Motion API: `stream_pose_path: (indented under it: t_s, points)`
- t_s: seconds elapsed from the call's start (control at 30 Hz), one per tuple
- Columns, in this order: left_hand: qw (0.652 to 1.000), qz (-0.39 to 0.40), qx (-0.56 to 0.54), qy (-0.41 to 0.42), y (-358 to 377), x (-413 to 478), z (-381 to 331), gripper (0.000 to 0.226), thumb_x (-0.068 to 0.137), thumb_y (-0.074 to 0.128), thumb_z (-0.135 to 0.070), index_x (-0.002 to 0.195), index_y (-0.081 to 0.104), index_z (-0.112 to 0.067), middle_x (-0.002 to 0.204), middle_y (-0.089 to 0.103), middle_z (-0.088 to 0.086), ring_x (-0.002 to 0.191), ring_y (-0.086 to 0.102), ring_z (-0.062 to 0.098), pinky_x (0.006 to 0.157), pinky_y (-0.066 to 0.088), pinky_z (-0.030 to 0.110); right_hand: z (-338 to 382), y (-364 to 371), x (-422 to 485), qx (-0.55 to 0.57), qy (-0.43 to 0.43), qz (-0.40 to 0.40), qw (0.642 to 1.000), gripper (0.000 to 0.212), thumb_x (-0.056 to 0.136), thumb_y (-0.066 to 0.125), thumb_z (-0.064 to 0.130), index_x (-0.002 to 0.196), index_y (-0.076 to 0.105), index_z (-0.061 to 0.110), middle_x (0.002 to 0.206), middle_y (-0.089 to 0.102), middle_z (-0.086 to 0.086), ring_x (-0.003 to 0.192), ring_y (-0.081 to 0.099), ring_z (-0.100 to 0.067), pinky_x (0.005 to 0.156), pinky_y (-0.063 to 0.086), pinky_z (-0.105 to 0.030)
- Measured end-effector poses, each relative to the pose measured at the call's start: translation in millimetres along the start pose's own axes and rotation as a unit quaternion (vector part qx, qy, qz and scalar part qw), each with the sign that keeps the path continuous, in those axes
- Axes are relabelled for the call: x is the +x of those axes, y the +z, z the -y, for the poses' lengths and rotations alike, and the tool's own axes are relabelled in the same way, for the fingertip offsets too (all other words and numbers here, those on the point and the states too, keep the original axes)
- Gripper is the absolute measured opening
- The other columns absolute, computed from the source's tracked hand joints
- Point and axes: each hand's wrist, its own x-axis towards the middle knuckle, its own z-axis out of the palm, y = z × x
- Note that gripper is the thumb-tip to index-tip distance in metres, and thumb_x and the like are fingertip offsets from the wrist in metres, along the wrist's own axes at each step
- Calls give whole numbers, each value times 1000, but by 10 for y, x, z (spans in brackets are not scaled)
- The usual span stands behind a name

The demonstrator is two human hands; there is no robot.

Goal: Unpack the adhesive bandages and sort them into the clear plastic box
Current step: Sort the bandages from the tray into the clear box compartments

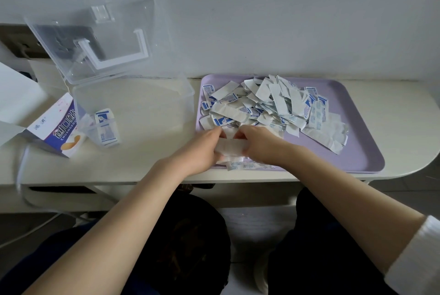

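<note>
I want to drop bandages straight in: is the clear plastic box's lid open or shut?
Open: the lid stands tilted up behind the clear plastic box, a few bandages lying inside.

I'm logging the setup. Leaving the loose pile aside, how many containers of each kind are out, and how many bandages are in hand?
Clear plastic box, lid open: 1
Purple tray: 1
Bandage carton: 1
Bandage strip held between left hand and right hand: 1
Total: 4

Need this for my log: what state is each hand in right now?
Left hand: grips one end of the white bandage strip.
Right hand: grips its other end.
</note>
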Motion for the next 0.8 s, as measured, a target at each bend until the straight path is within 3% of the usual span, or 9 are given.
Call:
stream_pose_path:
  t_s: [0.1, 0.2, 0.27, 0.33, 0.47, 0.57, 0.67, 0.73, 0.8]
  points:
    - [999, -23, -43, 0, 22, 9, -23, 25, 84, 59, -1, 100, 43, -11, 104, 52, 6, 92, 47, 18, 66, 31, 22, 41, 33, 1, 30, -20, -31, 999, 32, 87, 42, -2, 116, 52, 8, 113, 58, -11, 85, 43, -18, 51, 29, -21]
    - [996, -37, -76, 23, 44, 16, -35, 20, 86, 56, -1, 97, 44, -12, 104, 55, 8, 96, 53, 22, 77, 41, 29, 54, 46, 9, 30, -48, -23, 998, 21, 88, 50, 3, 108, 55, 5, 109, 59, -13, 85, 44, -19, 60, 26, -25]
    - [996, -59, -52, 33, 44, 4, -46, 17, 87, 56, -2, 91, 44, -14, 99, 56, 6, 93, 54, 24, 77, 42, 32, 40, 47, 18, 21, -45, -38, 998, 14, 87, 57, 10, 101, 60, 9, 103, 64, -12, 84, 51, -23, 67, 34, -27]
    - [993, -113, 5, 44, 18, -1, -54, 13, 87, 58, -5, 91, 47, -12, 94, 54, 4, 87, 52, 24, 70, 39, 32, 36, 11, 5, 5, -50, -102, 994, 14, 86, 62, 19, 99, 64, 16, 101, 66, -7, 90, 58, -24, 72, 43, -30]
    - [982, -168, 61, 58, -56, -30, -80, 13, 91, 52, -10, 92, 40, -12, 90, 47, 3, 76, 48, 25, 65, 36, 32, 60, -48, -13, -22, -115, -204, 972, 18, 88, 62, 25, 102, 60, 13, 109, 61, -3, 91, 57, -20, 73, 41, -29]
    - [983, -144, 105, 52, -42, -51, -91, 17, 93, 44, -6, 91, 29, -14, 85, 45, 6, 72, 49, 32, 65, 36, 39, 46, -9, 8, 16, -112, -128, 985, 31, 90, 59, 29, 110, 48, 9, 111, 58, -5, 81, 49, -17, 69, 31, -25]
    - [974, -152, 157, 53, -23, -62, -81, 24, 89, 41, 2, 91, 24, -14, 87, 37, 2, 75, 43, 26, 69, 29, 34, 63, -58, -7, 152, -50, -13, 987, 50, 87, 57, 41, 123, 42, 10, 110, 50, 2, 90, 53, -13, 77, 40, -24]
    - [974, -146, 162, 58, -10, -65, -66, 27, 86, 42, 5, 91, 23, -14, 91, 34, 2, 79, 40, 23, 71, 29, 32, 61, -100, -22, 219, -33, 50, 974, 47, 93, 46, 43, 121, 46, 5, 103, 53, 1, 85, 54, -9, 76, 44, -24]
    - [981, -131, 133, 61, 2, -63, -63, 24, 83, 43, 6, 95, 29, -11, 95, 38, 7, 85, 43, 25, 69, 27, 29, 49, -117, -30, 234, -47, 71, 968, 39, 97, 43, 34, 113, 54, 0, 85, 52, 1, 69, 48, -6, 65, 40, -17]
